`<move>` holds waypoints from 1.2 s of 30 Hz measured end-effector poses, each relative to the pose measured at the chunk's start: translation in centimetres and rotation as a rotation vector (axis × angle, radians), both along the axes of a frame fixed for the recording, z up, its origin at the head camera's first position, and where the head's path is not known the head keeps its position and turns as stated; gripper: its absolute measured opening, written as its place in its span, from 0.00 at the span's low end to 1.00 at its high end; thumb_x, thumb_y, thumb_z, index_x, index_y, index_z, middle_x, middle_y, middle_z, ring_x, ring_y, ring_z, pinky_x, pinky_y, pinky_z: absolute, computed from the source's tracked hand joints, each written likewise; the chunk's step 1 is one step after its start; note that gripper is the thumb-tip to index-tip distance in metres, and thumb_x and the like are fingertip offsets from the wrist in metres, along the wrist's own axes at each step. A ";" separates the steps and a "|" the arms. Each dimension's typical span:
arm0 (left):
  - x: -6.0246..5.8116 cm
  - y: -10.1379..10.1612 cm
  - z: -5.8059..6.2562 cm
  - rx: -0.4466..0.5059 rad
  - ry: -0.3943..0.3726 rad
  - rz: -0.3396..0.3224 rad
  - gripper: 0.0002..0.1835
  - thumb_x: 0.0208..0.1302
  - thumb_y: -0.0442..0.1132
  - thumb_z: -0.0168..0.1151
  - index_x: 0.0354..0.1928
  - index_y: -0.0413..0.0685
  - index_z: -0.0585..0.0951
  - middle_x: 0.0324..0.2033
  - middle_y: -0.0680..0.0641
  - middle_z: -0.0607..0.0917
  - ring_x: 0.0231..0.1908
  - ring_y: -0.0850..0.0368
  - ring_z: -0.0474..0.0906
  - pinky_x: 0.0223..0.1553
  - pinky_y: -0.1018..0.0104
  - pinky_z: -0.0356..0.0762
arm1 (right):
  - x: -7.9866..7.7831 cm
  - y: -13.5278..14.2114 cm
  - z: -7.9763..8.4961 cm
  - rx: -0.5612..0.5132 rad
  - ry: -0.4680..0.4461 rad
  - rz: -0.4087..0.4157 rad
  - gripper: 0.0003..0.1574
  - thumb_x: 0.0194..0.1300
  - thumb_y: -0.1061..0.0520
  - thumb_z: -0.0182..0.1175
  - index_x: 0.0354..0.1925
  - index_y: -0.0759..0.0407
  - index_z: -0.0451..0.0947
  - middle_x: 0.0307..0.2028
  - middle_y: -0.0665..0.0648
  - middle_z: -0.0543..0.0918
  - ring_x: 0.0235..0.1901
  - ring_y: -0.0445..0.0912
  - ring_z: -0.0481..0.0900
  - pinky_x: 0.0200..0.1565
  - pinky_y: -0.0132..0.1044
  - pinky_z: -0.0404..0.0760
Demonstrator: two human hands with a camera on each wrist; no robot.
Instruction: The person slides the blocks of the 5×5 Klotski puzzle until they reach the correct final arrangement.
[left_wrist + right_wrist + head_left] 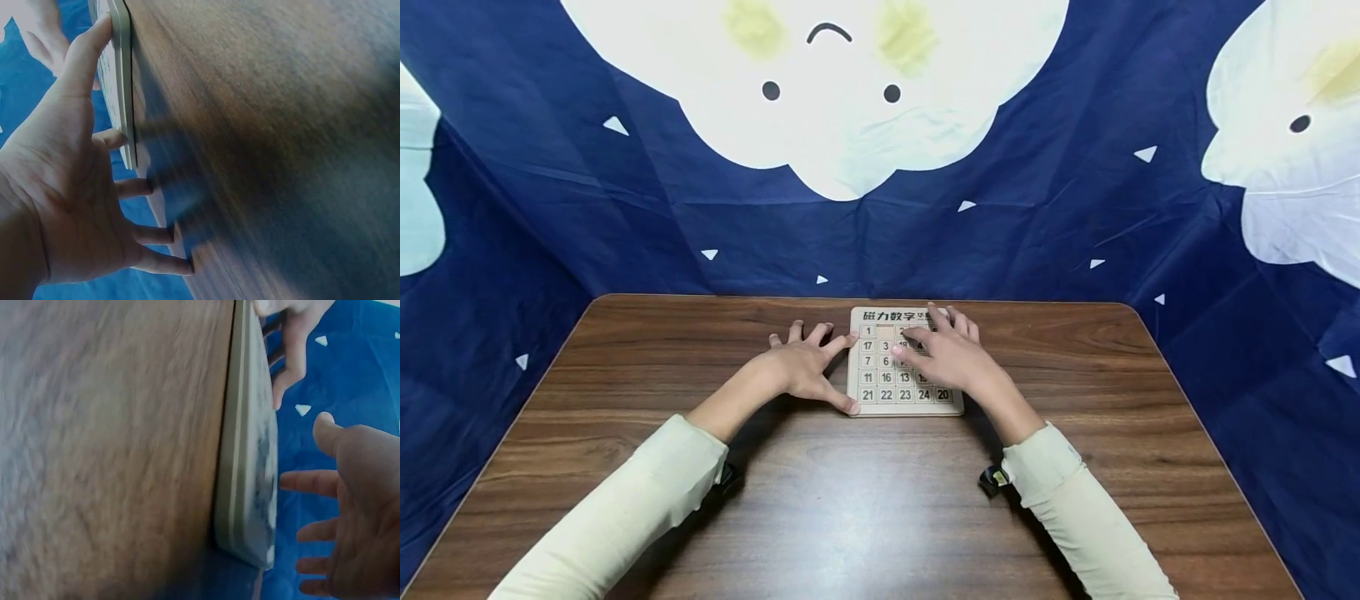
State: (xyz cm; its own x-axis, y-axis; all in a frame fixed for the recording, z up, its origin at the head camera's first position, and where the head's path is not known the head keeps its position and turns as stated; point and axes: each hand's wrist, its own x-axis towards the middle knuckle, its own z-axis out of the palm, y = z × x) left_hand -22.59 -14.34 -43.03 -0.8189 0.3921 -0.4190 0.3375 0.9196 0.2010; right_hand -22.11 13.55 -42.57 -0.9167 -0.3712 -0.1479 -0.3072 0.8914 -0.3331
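A pale number sliding puzzle [910,410] lies flat near the table's back edge, printed with Chinese characters along its top. Its top row shows a bare slot [885,332] between the 1 tile [868,332] and the 2 tile. My left hand [797,368] is spread wide at the puzzle's left side, thumb at the lower corner and index fingertip at the upper left edge. In the left wrist view, its other fingers reach down to the tabletop. My right hand [955,357] hovers over the puzzle's right part, index fingertip at the 2 tile, covering several tiles.
The brown wood-grain table [842,500] has rounded back corners. Behind it and at both sides hangs a dark blue cloth [647,217] with white cloud shapes and small triangles. A dark wrist strap [994,481] shows beside the right sleeve [1075,500].
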 end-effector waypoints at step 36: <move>-0.1 0.3 0.2 -0.011 -0.029 0.005 0.72 0.52 0.86 0.74 0.93 0.70 0.51 0.91 0.34 0.50 0.86 0.11 0.38 0.77 0.06 0.45 | 1.3 -0.4 0.0 0.034 0.005 0.034 0.36 0.86 0.28 0.53 0.78 0.41 0.81 0.90 0.69 0.57 0.89 0.77 0.46 0.85 0.77 0.49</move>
